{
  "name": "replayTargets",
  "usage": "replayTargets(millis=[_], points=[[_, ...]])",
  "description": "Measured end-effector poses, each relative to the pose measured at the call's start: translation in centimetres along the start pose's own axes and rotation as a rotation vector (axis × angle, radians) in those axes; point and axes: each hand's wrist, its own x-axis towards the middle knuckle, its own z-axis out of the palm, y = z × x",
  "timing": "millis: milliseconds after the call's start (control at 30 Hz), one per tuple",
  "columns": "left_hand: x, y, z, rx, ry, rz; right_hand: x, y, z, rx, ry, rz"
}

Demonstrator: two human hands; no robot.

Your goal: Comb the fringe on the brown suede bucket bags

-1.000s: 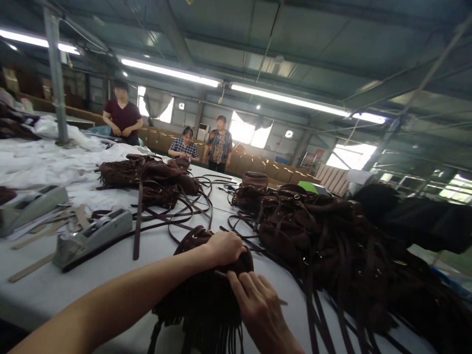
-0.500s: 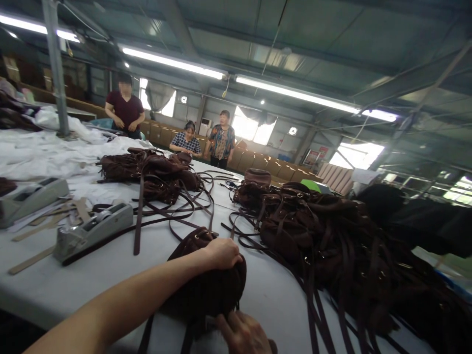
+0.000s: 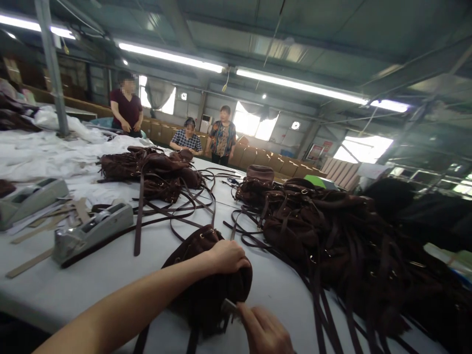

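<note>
A dark brown bag (image 3: 206, 295) with brass-coloured eyelets lies on the white table in front of me. My left hand (image 3: 228, 256) is closed over its upper right edge, fingers curled round the material. Low at the bag's right side, my right hand (image 3: 265, 329) pinches a small grey metal tool (image 3: 229, 306), perhaps thread snips. Its tip is against or close to the bag's fringed lower edge; I cannot tell whether they touch. Straps hang from the bag toward me.
To the right, brown bags (image 3: 324, 226) lie heaped with straps trailing. Another pile of bags (image 3: 158, 169) is at the back left. Two tape dispensers (image 3: 94, 233) and loose strips stand on the table (image 3: 106, 285) at left. Several people are beyond the table.
My right hand has moved slightly right and the metal tool now shows clearly. My left hand, still gripping the bag, has shifted a little right with it.
</note>
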Motion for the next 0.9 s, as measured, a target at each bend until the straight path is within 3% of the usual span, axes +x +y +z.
replayTargets(millis=[100,200,300,400,533,700,900], points=[[-0.7,0.2,-0.7,-0.001,0.032,0.035,2.1,0.8,2.0,-0.079,0.116,0.068],[-2.7,-1.9,-0.6,0.062,0.159,-0.111,2.4,1.8,4.4,-0.13,0.084,0.16],[-4.8,-4.8,1.2,-0.082,0.155,-0.384,1.6,2.7,6.2,-0.127,0.043,0.203],[-5.5,-6.5,3.8,-0.303,0.096,-0.486,0.8,2.9,6.8,-0.094,-0.001,0.203],[-4.6,-6.8,6.2,-0.475,0.184,-0.466,0.0,2.8,5.5,0.046,-0.032,0.253],[-3.4,-7.4,6.3,-0.78,0.282,-0.358,1.3,2.6,2.3,0.325,0.098,0.316],[-3.7,-6.4,6.3,-1.061,0.253,-0.193,5.6,2.1,2.3,0.056,-0.105,0.158]])
